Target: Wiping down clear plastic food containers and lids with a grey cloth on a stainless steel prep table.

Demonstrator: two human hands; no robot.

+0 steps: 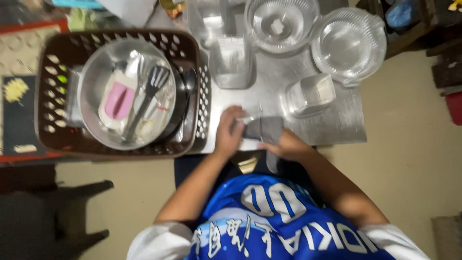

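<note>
While both hands work at the near edge of the steel table [337, 126], left hand [229, 131] is curled round a small clear glass item [247, 120] & right hand [288, 146] pinches a grey cloth [265, 129] against it. Glass prob light, slick, fragile, so best gripped round its sides; cloth soft, limp. Clear bowls [347, 44] & brown basket [190, 48] sit beyond.

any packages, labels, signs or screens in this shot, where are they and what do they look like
No packages, signs or screens show.
Sticker: small pale square inside the clear ribbed glass bowl at the top of the metal table.
Dark panel: flat, at the far left beside the brown basket, with a yellow blotch and a pale strip.
Both hands, left hand and right hand, hold only a grey cloth.
</note>
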